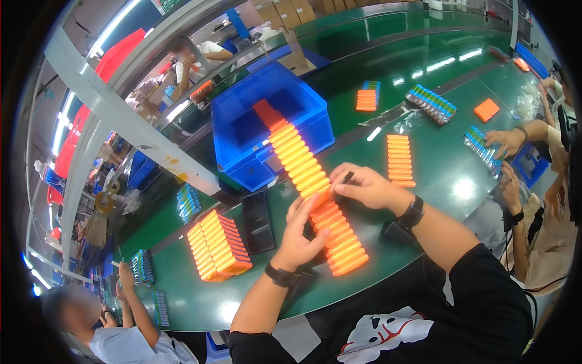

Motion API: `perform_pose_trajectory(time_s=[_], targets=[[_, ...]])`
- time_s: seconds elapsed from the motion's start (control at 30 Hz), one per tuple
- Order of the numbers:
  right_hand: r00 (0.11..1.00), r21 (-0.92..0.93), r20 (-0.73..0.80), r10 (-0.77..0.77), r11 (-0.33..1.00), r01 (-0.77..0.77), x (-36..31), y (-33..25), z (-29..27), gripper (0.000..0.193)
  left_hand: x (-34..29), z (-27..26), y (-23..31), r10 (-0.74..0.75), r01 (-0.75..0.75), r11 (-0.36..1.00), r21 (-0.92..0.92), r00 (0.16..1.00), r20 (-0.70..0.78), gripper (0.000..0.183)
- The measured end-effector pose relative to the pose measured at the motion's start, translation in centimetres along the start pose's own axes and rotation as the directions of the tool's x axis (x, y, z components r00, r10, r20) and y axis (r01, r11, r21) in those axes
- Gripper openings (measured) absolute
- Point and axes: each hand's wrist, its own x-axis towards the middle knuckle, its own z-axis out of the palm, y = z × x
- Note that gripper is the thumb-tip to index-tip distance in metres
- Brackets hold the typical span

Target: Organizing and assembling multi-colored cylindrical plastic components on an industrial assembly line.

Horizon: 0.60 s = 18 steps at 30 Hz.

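A long row of bright orange tubes (298, 159), lying side by side, slants from over the blue bin down to the near table edge. My left hand (301, 235) is closed around its lower middle, thumb on one side and fingers on the other. Against the opposite side of the row, my right hand (371, 189) pinches a small dark piece (347, 177) between thumb and finger; its exact kind is too small to tell. A block of stacked orange tubes (218, 247) sits left of my left hand, beside a black phone-like slab (257, 221).
The blue bin (245, 164) stands beyond my hands. On the green table (436, 182) lie more orange rows (398, 159) and a blue-green bundle (431, 103). Co-workers' hands (508, 142) handle bundles at the right; another person (130, 309) works at lower left. A white post (145, 130) slants at left.
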Motion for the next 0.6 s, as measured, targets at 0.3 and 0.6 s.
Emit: perform_pose_trajectory(time_s=[0.3, 0.6], targets=[[0.976, 0.414, 0.178, 0.127, 0.890, -0.191, -0.5, 0.3, -0.2, 0.013, 0.1, -4.3, -4.0, -0.264, 0.362, 0.902, 0.235, 0.894, -0.362, 0.047], [0.976, 0.315, 0.183, 0.116, 0.934, -0.170, -1.0, -0.2, 0.2, 0.013, -0.2, -4.7, -6.5, -0.545, 0.616, 0.434, 0.657, 0.761, -0.353, 0.063]])
